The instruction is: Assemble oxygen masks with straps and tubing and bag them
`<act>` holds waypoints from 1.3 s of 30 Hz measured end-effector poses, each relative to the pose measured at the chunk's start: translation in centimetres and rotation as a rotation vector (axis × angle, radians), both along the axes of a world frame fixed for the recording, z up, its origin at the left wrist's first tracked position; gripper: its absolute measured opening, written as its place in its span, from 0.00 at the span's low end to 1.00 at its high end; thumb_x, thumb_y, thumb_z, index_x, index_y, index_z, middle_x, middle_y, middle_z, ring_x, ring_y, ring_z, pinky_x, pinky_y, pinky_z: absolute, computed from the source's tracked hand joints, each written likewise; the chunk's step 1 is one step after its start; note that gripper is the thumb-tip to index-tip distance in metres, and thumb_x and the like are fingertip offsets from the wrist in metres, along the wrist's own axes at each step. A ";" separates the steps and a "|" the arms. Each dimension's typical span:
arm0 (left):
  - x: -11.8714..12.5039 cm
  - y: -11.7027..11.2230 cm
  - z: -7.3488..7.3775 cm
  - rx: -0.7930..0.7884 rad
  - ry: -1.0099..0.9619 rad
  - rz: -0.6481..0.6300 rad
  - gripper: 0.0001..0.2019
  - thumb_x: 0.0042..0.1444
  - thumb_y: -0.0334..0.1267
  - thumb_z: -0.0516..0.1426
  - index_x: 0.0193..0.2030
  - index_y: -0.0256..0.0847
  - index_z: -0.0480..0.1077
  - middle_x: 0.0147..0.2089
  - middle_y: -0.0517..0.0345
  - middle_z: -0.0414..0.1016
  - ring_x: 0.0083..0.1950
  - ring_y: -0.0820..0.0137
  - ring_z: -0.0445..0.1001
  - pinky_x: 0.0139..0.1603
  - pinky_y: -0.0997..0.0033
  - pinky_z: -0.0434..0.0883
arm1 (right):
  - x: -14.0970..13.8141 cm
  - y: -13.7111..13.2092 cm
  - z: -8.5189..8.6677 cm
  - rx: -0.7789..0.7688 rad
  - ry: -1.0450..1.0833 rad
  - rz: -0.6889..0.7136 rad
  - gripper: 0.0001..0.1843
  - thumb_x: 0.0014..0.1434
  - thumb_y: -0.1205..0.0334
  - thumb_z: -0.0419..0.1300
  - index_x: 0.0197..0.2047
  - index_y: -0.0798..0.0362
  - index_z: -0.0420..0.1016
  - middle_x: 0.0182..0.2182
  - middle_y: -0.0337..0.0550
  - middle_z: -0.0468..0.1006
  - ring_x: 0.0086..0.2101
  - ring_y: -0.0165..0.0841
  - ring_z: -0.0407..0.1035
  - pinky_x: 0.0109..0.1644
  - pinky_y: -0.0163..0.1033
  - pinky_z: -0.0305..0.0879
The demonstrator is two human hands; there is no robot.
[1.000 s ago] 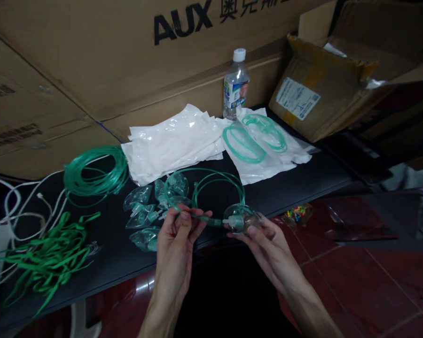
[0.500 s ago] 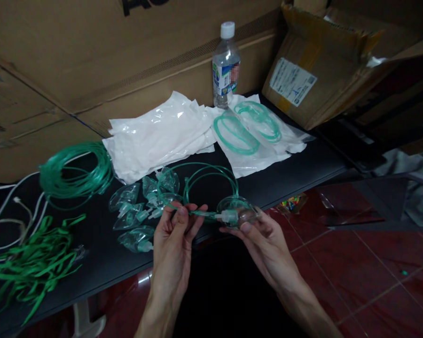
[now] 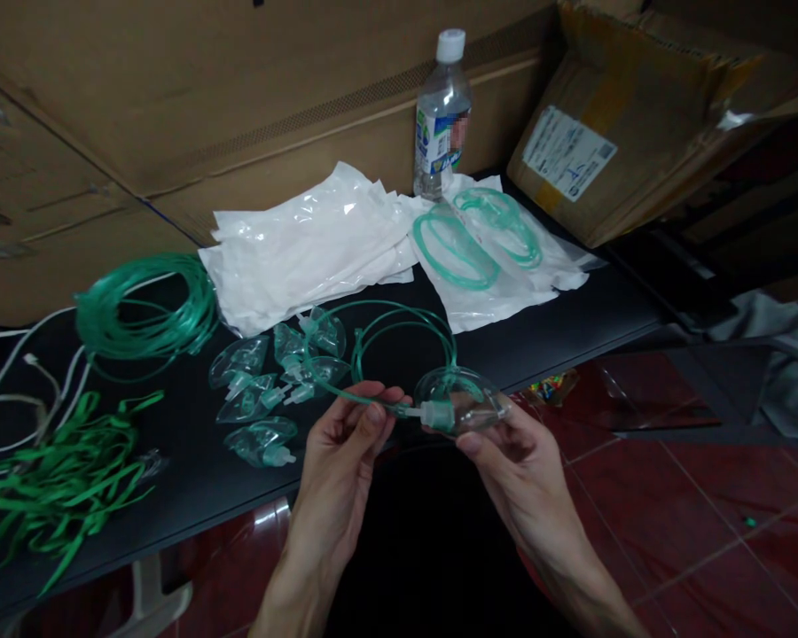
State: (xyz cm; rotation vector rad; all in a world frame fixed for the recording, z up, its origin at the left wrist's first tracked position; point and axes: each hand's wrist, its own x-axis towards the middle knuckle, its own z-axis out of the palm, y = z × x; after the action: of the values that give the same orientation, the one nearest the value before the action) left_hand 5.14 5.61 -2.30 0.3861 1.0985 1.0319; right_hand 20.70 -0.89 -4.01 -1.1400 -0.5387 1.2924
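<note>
A clear oxygen mask (image 3: 469,399) rests in my right hand (image 3: 515,452), thumb and fingers closed on its edge. Its pale green connector points left, toward my left hand (image 3: 355,434). That hand pinches the end of a green tube (image 3: 336,387) right by the connector; whether the tube is seated on it I cannot tell. From there the tube loops back over the black tabletop behind both hands. Several more clear masks (image 3: 261,442) lie in a cluster left of my left hand, their connectors pointing various ways.
At the left lie a coil of green tubing (image 3: 146,310), green elastic straps (image 3: 73,487) and white cables (image 3: 23,381). White pouches (image 3: 312,248) and packed tubing sets (image 3: 465,252) lie behind. A bottle (image 3: 442,115) and a cardboard box (image 3: 598,133) stand at the back.
My left hand has slid along the tube toward the mask's connector. Its fingers are now closer to the mask in my right hand. The whole view has shifted slightly.
</note>
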 end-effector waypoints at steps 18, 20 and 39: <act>0.8 0.0 2.0 -0.324 -0.125 0.191 0.20 0.64 0.14 0.54 0.31 0.35 0.82 0.29 0.58 0.85 0.29 0.73 0.86 0.28 0.89 0.79 | 0.1 0.3 2.7 0.191 -0.205 -0.027 0.21 0.56 0.78 0.71 0.43 0.38 0.88 0.41 0.28 0.88 0.42 0.27 0.83 0.48 0.25 0.78; 0.7 -0.1 1.8 -0.311 -0.134 0.175 0.17 0.62 0.15 0.58 0.31 0.36 0.82 0.30 0.58 0.86 0.30 0.74 0.86 0.29 0.90 0.79 | 0.0 0.4 2.8 0.203 -0.209 -0.025 0.23 0.55 0.79 0.70 0.43 0.38 0.87 0.41 0.28 0.88 0.42 0.27 0.83 0.48 0.26 0.79; -0.2 -0.9 0.7 0.185 0.126 -0.120 0.09 0.49 0.38 0.75 0.36 0.44 0.83 0.38 0.59 0.89 0.38 0.73 0.87 0.43 0.84 0.80 | 0.5 0.2 1.4 0.051 -0.040 0.010 0.20 0.60 0.65 0.73 0.52 0.35 0.76 0.41 0.30 0.87 0.40 0.26 0.82 0.46 0.28 0.77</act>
State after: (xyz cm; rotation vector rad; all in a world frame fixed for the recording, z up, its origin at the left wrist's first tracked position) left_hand 4.92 4.68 -1.64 0.6662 1.0809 1.0158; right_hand 21.17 -0.69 -2.63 -1.1242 -0.6041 1.2604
